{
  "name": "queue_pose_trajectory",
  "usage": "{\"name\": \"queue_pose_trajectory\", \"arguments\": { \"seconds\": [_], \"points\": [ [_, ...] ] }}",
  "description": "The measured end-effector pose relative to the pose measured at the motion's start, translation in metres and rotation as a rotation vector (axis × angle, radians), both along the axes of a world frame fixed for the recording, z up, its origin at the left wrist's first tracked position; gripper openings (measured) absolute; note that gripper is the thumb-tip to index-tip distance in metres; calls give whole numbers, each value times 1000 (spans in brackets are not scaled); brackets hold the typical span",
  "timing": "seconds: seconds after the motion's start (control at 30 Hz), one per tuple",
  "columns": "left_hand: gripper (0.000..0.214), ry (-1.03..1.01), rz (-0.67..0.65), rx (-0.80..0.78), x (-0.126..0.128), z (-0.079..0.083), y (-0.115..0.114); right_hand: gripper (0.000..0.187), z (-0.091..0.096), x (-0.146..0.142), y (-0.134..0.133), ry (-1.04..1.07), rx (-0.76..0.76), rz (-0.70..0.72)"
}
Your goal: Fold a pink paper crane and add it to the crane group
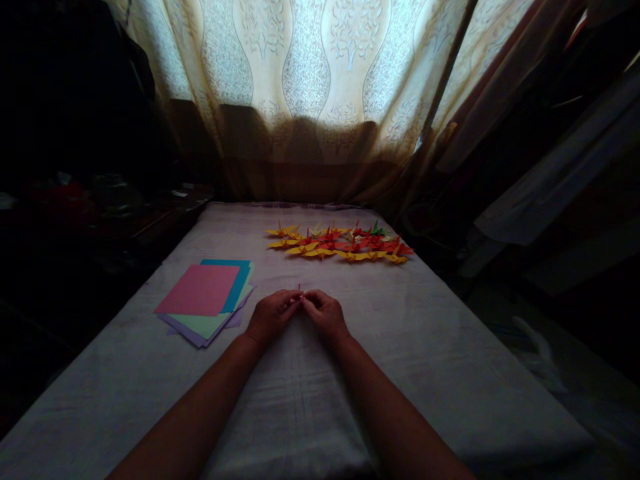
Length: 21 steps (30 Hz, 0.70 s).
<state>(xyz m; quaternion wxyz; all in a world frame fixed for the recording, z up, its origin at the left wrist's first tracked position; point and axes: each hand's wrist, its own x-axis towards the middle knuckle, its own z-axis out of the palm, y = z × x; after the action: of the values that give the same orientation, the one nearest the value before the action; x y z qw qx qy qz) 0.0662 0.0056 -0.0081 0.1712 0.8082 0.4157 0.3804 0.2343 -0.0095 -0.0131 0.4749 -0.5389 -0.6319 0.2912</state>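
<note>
My left hand (275, 315) and my right hand (323, 313) meet above the middle of the table, fingertips pinched together. Between them is a small folded piece of pink paper (299, 288); a thin point of it sticks up past my fingers, and the rest is mostly hidden. Left of my hands lies a loose stack of square paper, with a pink sheet (197, 290) on top, a blue sheet (239, 287) under it, then pale green and lilac ones. Beyond my right hand, several folded paper cranes (350, 245) stand in rows, in yellow, orange, red, white and green.
A pale checked cloth covers the table (415, 373). A patterned curtain (305, 80) hangs across the window behind it. Dim clutter (110, 193) stands at the left, and draped cloths (540, 173) hang at the right.
</note>
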Motion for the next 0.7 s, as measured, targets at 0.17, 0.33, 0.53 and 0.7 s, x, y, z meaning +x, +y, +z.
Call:
{"name": "queue_pose_trajectory", "arguments": {
  "seconds": [0.17,0.33,0.53,0.7],
  "points": [
    [17,-36,-22,-46,-1,1,3,21,-4,-2,2,21,-10,-23],
    [14,-59,4,-68,3,-1,5,22,-6,-3,4,48,-21,-26],
    [11,-66,11,-94,4,-1,6,20,-7,-2,5,65,-41,-42],
    [8,-57,11,-102,4,0,8,23,-5,-1,3,72,-43,-33]
  ]
}}
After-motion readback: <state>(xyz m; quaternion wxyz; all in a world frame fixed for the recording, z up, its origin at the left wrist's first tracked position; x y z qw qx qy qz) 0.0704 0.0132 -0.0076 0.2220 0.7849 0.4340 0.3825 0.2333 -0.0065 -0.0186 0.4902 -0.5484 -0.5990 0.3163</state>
